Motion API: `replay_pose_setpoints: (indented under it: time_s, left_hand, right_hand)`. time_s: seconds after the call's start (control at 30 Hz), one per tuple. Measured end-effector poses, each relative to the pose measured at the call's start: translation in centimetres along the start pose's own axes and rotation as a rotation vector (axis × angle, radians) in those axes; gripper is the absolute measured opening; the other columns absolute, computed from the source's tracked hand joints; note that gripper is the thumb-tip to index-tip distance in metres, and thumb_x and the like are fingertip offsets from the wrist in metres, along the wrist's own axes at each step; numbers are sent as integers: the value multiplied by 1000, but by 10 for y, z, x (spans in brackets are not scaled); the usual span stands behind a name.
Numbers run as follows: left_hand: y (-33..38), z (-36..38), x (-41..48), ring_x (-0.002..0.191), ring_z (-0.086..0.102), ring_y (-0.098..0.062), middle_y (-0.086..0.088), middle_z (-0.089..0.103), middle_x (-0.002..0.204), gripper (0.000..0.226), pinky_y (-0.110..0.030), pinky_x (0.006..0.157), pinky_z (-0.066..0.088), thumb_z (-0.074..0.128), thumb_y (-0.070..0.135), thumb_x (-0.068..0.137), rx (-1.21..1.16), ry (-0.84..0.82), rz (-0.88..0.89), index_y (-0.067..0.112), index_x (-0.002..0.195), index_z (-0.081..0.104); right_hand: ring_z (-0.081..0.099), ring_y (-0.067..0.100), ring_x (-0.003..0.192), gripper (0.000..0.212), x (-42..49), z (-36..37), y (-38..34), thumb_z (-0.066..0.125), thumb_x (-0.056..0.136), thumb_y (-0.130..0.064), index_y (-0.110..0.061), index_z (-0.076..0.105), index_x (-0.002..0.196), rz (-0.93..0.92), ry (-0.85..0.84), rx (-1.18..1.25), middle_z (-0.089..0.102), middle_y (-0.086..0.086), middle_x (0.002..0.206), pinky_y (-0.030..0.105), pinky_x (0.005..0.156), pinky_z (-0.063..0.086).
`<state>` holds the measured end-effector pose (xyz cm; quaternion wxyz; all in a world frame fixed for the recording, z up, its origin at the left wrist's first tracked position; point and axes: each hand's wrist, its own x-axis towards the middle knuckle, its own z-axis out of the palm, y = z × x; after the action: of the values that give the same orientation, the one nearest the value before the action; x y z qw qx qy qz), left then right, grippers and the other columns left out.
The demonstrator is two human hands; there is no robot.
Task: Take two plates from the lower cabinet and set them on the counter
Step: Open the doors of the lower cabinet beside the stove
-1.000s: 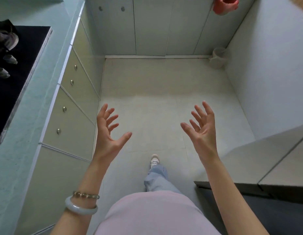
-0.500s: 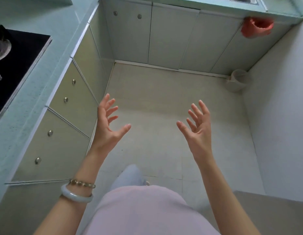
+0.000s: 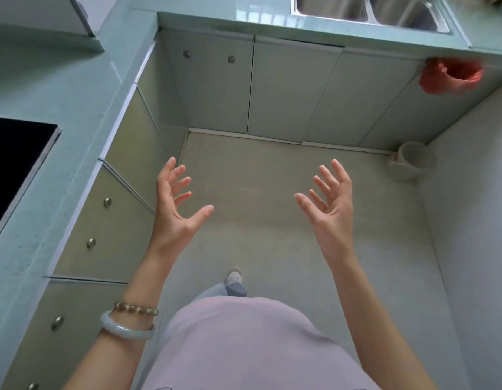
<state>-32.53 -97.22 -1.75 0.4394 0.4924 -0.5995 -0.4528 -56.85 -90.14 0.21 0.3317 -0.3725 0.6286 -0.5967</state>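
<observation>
My left hand [image 3: 175, 204] and my right hand [image 3: 330, 201] are raised in front of me over the floor, palms facing each other, fingers spread, holding nothing. The lower cabinet doors [image 3: 213, 83] along the far wall are closed, as are the doors [image 3: 114, 226] on my left under the pale green counter [image 3: 55, 88]. No plates are in view.
A black cooktop [image 3: 10, 164] is set into the left counter. A steel double sink [image 3: 367, 9] sits in the far counter. A red bag [image 3: 449, 76] hangs at the far right, with a pale bin [image 3: 411, 164] on the floor below it.
The view has tilted up and moved forward: the far counter and sink have come into sight and the cooktop has slid left. Both hands stay raised and empty.
</observation>
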Motion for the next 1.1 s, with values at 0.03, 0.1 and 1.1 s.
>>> replay_pose_setpoints:
  time_s: [0.03, 0.1, 1.1]
  left_hand:
    - [1, 1, 16, 125, 48, -8, 1, 39, 143, 96, -25, 101, 41, 73, 10, 68, 2, -5, 3, 25, 148, 21]
    - [1, 7, 53, 125, 48, -8, 0, 39, 144, 96, -25, 102, 41, 73, 10, 68, 6, -24, 5, 24, 148, 21]
    - [-10, 157, 407, 127, 47, -8, -3, 37, 146, 92, -25, 103, 41, 72, 9, 71, -1, 406, -127, 24, 147, 22]
  right_hand:
    - [49, 8, 128, 78, 15, 4, -3, 72, 78, -10, -28, 32, 143, -5, 18, 2, 45, 0, 143, 37, 108, 42]
    - [49, 7, 127, 78, 50, 13, -7, 72, 78, -11, -28, 33, 143, -7, 32, 9, 45, 0, 143, 36, 107, 43]
    - [49, 6, 127, 76, 520, 44, 12, 73, 82, -9, -28, 34, 143, 45, -389, -46, 45, -2, 144, 34, 106, 44]
